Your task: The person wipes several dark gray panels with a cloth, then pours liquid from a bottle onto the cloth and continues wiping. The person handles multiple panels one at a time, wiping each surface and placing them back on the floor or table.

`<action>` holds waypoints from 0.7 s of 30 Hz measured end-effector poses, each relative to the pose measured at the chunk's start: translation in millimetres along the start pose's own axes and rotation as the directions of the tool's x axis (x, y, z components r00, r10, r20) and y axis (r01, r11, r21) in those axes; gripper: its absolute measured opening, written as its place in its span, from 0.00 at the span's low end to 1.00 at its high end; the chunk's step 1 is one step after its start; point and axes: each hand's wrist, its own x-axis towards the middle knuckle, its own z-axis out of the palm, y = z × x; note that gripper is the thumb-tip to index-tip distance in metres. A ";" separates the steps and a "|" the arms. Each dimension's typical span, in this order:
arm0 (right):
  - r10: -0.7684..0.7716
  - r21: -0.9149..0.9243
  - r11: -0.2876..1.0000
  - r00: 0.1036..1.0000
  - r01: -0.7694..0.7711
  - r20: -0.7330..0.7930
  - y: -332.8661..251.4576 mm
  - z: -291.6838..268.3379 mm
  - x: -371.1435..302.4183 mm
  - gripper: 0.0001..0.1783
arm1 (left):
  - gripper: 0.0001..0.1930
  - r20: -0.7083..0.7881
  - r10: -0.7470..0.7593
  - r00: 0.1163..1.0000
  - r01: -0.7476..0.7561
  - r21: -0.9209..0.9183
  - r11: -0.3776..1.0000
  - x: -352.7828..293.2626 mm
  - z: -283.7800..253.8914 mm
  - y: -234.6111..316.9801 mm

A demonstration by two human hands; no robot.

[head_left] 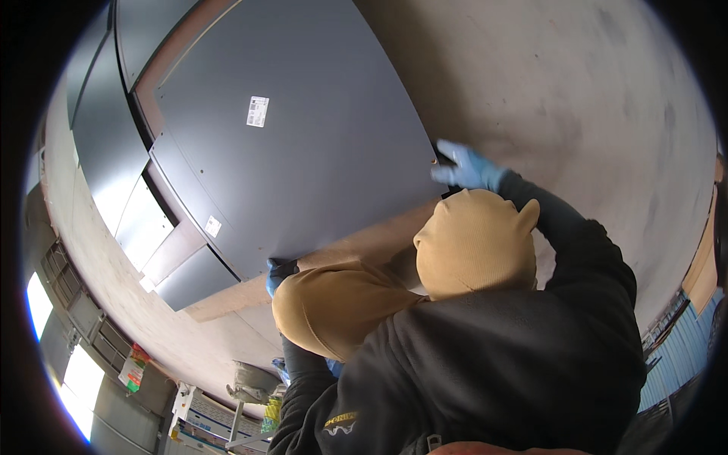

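Observation:
A large dark grey panel [318,129] lies flat before me, with two white paper labels and small holes near its left edge. My left hand [280,274], in a blue and black glove, grips the near left corner of the panel; my knee hides part of this hand. Beside the panel's right edge is my right hand [472,167] in a blue glove, slightly blurred by motion. Its fingers are spread apart, with something dark under them, and I cannot make out whether they touch the edge.
Brown sheet material [364,246] shows beneath the panel. More grey panels [114,167] lie to the left. My bent knees [478,243] crowd the near edge. A concrete floor [599,114] stretches off to the right. Bags [252,381] and a rack [208,421] stand at lower left.

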 end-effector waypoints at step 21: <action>-0.351 -0.235 0.911 0.936 0.339 -0.011 50.3 106.1 -85.4 0.33 | 0.20 0.062 -0.017 0.998 0.019 -0.045 0.999 11.1 -15.5 2.5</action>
